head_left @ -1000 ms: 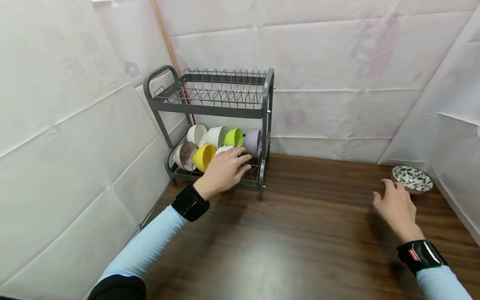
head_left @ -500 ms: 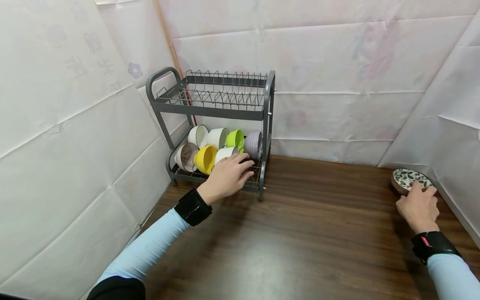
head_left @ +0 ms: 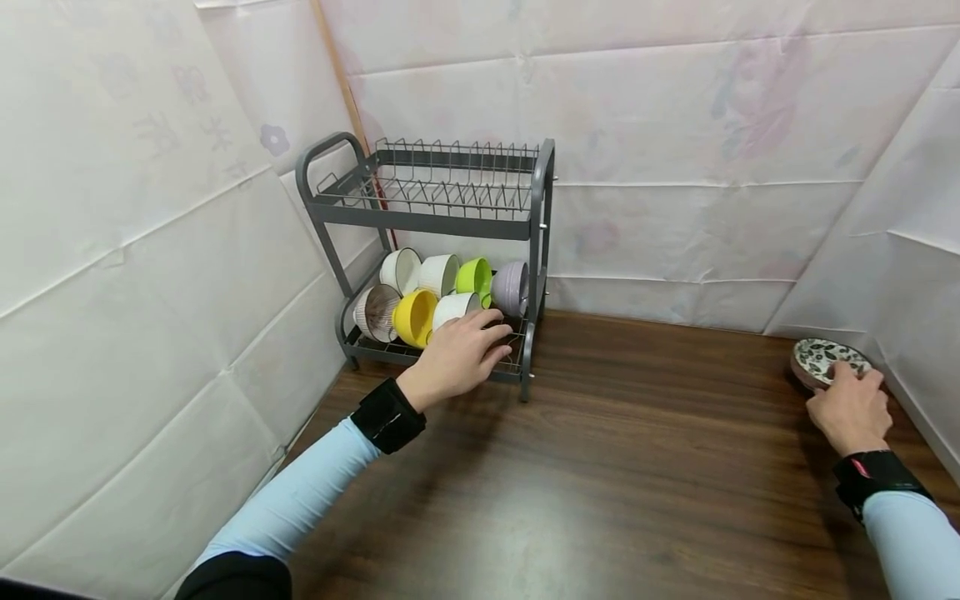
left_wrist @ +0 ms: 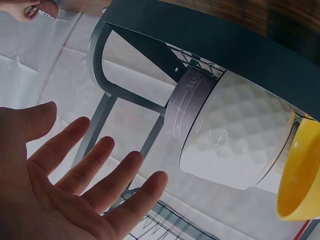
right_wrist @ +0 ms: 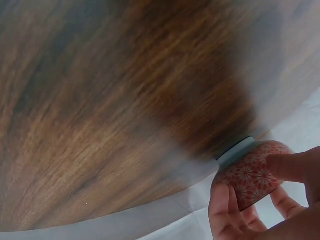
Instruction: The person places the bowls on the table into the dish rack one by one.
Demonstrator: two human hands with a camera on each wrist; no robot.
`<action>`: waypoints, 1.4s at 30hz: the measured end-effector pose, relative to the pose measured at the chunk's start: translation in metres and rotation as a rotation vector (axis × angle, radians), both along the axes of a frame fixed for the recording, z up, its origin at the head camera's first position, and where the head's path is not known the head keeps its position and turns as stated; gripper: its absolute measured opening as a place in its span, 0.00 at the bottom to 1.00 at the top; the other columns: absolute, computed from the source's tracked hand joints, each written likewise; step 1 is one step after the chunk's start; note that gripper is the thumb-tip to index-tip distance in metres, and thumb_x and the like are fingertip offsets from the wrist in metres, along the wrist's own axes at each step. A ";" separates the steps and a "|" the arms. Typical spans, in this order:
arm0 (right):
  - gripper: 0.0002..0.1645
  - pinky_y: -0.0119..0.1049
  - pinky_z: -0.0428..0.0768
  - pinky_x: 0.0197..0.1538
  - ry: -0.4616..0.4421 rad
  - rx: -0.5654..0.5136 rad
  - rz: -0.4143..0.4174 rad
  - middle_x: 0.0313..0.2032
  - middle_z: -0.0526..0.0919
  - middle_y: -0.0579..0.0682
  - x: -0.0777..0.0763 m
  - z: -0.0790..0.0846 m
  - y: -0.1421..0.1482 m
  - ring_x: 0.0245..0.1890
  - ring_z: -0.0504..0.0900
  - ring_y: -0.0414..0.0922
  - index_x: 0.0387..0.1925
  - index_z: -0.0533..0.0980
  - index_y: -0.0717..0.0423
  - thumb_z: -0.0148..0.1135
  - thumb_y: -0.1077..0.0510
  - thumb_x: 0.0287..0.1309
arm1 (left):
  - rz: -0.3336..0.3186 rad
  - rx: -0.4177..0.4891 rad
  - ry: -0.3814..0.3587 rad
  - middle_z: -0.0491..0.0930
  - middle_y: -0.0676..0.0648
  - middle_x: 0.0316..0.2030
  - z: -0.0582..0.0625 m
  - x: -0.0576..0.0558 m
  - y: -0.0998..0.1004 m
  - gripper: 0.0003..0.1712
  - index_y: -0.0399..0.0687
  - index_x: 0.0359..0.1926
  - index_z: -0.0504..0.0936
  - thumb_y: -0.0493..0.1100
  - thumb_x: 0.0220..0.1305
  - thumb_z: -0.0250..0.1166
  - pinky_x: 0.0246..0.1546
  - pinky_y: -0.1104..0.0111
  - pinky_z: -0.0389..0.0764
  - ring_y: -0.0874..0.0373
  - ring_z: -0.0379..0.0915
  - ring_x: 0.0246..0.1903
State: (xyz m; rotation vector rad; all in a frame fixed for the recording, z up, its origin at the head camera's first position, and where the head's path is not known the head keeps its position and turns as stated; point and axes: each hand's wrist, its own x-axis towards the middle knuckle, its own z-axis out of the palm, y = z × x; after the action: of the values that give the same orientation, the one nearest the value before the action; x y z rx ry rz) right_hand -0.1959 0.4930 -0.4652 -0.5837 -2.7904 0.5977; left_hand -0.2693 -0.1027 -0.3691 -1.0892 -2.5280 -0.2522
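At the far right of the head view my right hand [head_left: 853,412] grips the rim of a small bowl [head_left: 814,357] with a dark leaf pattern inside. The right wrist view shows the same bowl [right_wrist: 250,175] red and flowered outside, with a pale foot, my thumb and fingers around it. My left hand [head_left: 459,357] holds nothing, its fingers spread in front of the dish rack's lower shelf. Nearest to it is a white dimpled bowl [left_wrist: 235,132], apart from the fingers. Beside that stand a yellow bowl [head_left: 412,318] and a lilac bowl [head_left: 510,288].
The two-tier grey dish rack [head_left: 427,222] stands left of centre, its upper tier of wire slots. Its lower shelf also bears a green bowl [head_left: 474,278], a brown-lined bowl [head_left: 377,313] and white bowls. White sheets [head_left: 675,167] surround the wooden tabletop [head_left: 637,467].
My right hand has moved right onto the patterned bowl and taken hold of its rim. My left hand has drawn slightly down from the white bowl, which shows more now.
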 end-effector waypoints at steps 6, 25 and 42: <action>0.36 0.79 0.69 0.41 -0.019 0.005 -0.003 0.59 0.51 0.89 0.002 -0.003 0.003 0.50 0.61 0.88 0.65 0.57 0.77 0.56 0.65 0.59 | 0.001 -0.021 -0.027 0.78 0.42 0.65 -0.003 0.001 0.003 0.21 0.49 0.64 0.85 0.53 0.78 0.64 0.59 0.51 0.80 0.47 0.74 0.64; 0.26 0.75 0.70 0.34 0.001 0.054 0.001 0.49 0.58 0.86 0.005 -0.004 0.004 0.43 0.67 0.85 0.54 0.64 0.76 0.56 0.67 0.55 | -0.026 -0.017 -0.026 0.78 0.42 0.63 -0.009 0.004 0.005 0.20 0.48 0.62 0.86 0.52 0.78 0.65 0.60 0.54 0.80 0.47 0.76 0.62; 0.21 0.74 0.70 0.30 0.130 0.100 0.110 0.52 0.62 0.80 0.001 0.001 -0.019 0.43 0.69 0.82 0.50 0.70 0.71 0.52 0.68 0.52 | -0.042 -0.027 -0.029 0.78 0.41 0.64 -0.010 0.003 0.004 0.20 0.46 0.62 0.86 0.51 0.79 0.63 0.63 0.54 0.77 0.46 0.76 0.63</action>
State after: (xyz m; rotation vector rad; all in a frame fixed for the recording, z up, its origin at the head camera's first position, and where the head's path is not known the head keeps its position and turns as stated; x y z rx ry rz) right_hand -0.1952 0.4743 -0.4642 -0.3599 -2.7236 0.4953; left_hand -0.2667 -0.0991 -0.3789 -1.1586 -2.5429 -0.2479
